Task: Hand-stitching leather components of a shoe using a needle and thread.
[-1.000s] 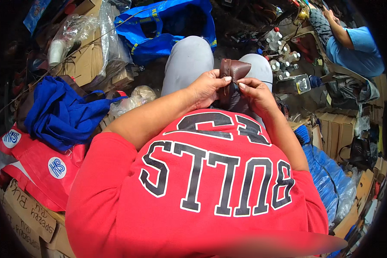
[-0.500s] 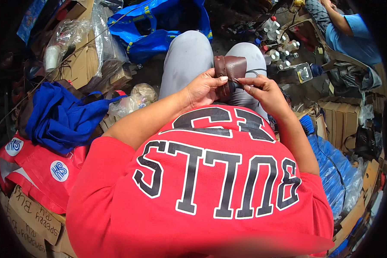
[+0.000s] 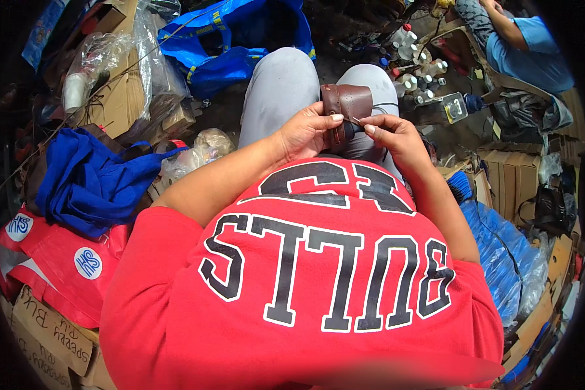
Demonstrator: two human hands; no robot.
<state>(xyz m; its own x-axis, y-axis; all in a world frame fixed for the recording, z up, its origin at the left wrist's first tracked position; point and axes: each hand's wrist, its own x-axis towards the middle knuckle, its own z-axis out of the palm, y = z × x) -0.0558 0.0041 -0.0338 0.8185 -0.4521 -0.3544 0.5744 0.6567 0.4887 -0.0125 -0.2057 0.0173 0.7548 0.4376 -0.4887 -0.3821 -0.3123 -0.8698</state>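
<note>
A brown leather shoe upper (image 3: pixel 352 100) rests against my knees, dark inside, with holes and stitching along its edge. My left hand (image 3: pixel 305 132) grips its left side, thumb stretched across the leather. Close by, my right hand (image 3: pixel 396 138) pinches a thin, dark lace-like strand at the upper's edge, thumb and forefinger pressed together. A thin dark lace (image 3: pixel 387 105) loops out past the right fingers over my right knee. The strand's exact tip is too small to make out.
A blue bag (image 3: pixel 237 62) stands open beyond my left knee. Blue cloth (image 3: pixel 91 179) and a red bag (image 3: pixel 62 250) lie at left. Several bottles (image 3: pixel 406 84) stand beyond my right knee. Cardboard (image 3: pixel 510 175) and blue plastic (image 3: pixel 491 253) are at right. Another person (image 3: pixel 530 52) sits far right.
My right fingers have shifted very slightly at the upper's edge. The grip of both hands stays the same; the whole view has moved a little.
</note>
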